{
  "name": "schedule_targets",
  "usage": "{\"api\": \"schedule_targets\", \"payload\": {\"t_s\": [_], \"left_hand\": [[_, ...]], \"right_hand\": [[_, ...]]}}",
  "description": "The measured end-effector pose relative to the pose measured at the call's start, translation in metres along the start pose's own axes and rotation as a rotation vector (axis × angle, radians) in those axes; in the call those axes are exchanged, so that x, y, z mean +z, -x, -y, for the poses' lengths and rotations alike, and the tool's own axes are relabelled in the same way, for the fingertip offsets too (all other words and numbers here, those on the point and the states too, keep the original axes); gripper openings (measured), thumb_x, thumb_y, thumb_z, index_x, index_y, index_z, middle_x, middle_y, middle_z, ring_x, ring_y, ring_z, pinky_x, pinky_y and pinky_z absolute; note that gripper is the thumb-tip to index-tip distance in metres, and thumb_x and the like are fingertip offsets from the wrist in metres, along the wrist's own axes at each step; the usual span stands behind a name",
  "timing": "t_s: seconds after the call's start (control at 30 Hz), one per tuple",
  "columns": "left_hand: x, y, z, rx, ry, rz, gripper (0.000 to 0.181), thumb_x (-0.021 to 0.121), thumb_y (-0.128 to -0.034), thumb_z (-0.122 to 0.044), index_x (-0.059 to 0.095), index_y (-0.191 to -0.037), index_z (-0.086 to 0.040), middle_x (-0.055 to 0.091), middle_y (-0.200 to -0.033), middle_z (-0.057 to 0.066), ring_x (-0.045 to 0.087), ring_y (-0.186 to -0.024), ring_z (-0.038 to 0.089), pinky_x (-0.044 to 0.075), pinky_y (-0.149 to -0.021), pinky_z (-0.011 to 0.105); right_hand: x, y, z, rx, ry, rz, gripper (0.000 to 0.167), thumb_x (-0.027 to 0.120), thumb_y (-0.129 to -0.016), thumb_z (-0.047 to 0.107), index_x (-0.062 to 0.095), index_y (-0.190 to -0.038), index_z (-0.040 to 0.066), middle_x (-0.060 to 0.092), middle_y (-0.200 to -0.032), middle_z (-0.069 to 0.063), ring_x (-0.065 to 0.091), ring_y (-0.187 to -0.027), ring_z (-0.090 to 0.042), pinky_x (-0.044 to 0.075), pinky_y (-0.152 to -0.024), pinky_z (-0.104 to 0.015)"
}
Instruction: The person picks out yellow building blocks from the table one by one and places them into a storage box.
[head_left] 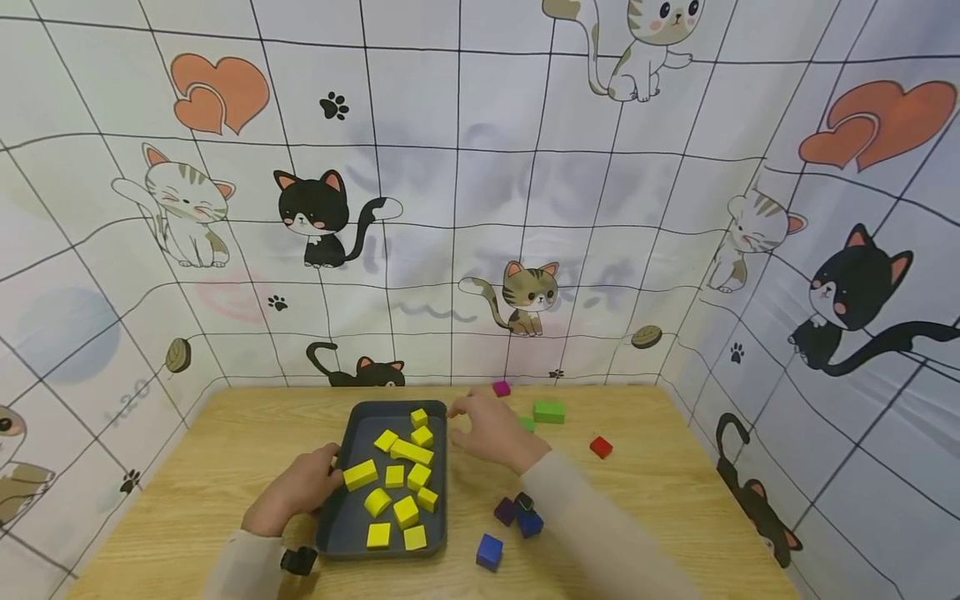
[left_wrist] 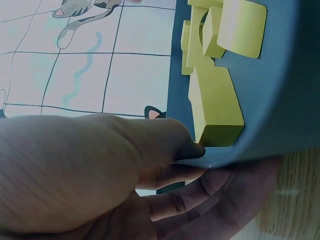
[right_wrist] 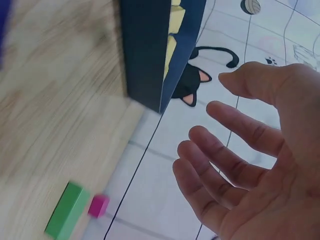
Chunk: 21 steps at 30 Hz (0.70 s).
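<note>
A dark grey rectangular tray (head_left: 345, 525) lies on the wooden table, holding several yellow blocks (head_left: 406, 512) of cube, oblong and curved shapes. My left hand (head_left: 296, 487) grips the tray's left rim. In the left wrist view its thumb lies over the edge beside a yellow oblong block (left_wrist: 217, 102), with the fingers on the outer side. Near the far right corner of the tray is my right hand (head_left: 491, 429). The right wrist view shows its fingers spread and bent slightly, holding nothing, apart from the tray wall (right_wrist: 145, 55).
Right of the tray lie two blue blocks (head_left: 490, 552), a dark purple block (head_left: 505, 511) and a red block (head_left: 601, 447). Green blocks (head_left: 549, 412) and a magenta block (head_left: 502, 388) are at the back. A cat-patterned sheet (head_left: 420, 275) hangs behind the table (head_left: 622, 500).
</note>
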<state>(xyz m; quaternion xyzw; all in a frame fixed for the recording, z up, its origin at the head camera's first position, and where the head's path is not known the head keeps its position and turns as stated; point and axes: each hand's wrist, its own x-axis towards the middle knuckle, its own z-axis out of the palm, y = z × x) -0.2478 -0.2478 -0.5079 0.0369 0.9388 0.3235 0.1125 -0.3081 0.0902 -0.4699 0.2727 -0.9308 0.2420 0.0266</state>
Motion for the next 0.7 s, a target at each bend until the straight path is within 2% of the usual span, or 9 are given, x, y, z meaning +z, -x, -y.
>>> {"api": "schedule_targets", "payload": {"t_s": [0.13,0.3,0.5,0.6,0.7], "left_hand": [[-0.002,0.000,0.000,0.005,-0.023,-0.012,0.049,0.065,-0.1115,-0.006,0.054,-0.153,0.017,0.079,-0.118,0.027,0.078,-0.094,0.029,0.071,-0.073,0.044],[-0.004,0.000,-0.001,0.013,-0.044,-0.042,0.053,0.068,-0.1126,-0.010,0.053,-0.155,0.017,0.081,-0.119,0.027,0.079,-0.098,0.029,0.070,-0.080,0.045],[-0.004,0.003,0.005,0.065,-0.063,-0.110,0.062,0.070,-0.1134,-0.015,0.049,-0.162,0.017,0.081,-0.120,0.024,0.079,-0.097,0.027,0.069,-0.081,0.046],[-0.005,0.008,0.008,0.106,-0.115,-0.167,0.067,0.072,-0.1150,-0.022,0.047,-0.165,0.014,0.076,-0.130,0.027,0.078,-0.099,0.029,0.068,-0.083,0.050],[-0.004,0.014,0.009,0.130,-0.183,-0.223,0.072,0.073,-0.1160,-0.035,0.048,-0.169,0.007,0.067,-0.145,0.032,0.077,-0.107,0.034,0.068,-0.085,0.053]], "right_hand": [[-0.011,0.024,-0.015,0.001,-0.021,-0.024,0.029,0.083,-0.106,0.023,0.084,-0.130,0.006,0.077,-0.130,-0.012,0.073,-0.118,-0.032,0.064,-0.104,-0.054],[-0.019,0.054,-0.036,0.071,0.008,-0.061,0.028,0.084,-0.107,0.025,0.084,-0.132,0.012,0.075,-0.135,-0.008,0.074,-0.120,-0.029,0.066,-0.105,-0.053],[-0.030,0.093,-0.063,0.108,0.071,-0.146,0.036,0.087,-0.104,0.030,0.084,-0.137,0.015,0.073,-0.141,-0.008,0.075,-0.128,-0.030,0.067,-0.107,-0.056],[-0.035,0.112,-0.075,0.122,0.132,-0.182,0.044,0.088,-0.103,0.036,0.082,-0.142,0.016,0.070,-0.151,-0.011,0.073,-0.131,-0.032,0.067,-0.107,-0.058],[-0.041,0.127,-0.083,0.144,0.192,-0.210,0.054,0.089,-0.102,0.043,0.078,-0.149,0.017,0.067,-0.159,-0.015,0.073,-0.131,-0.033,0.066,-0.105,-0.062]]}}
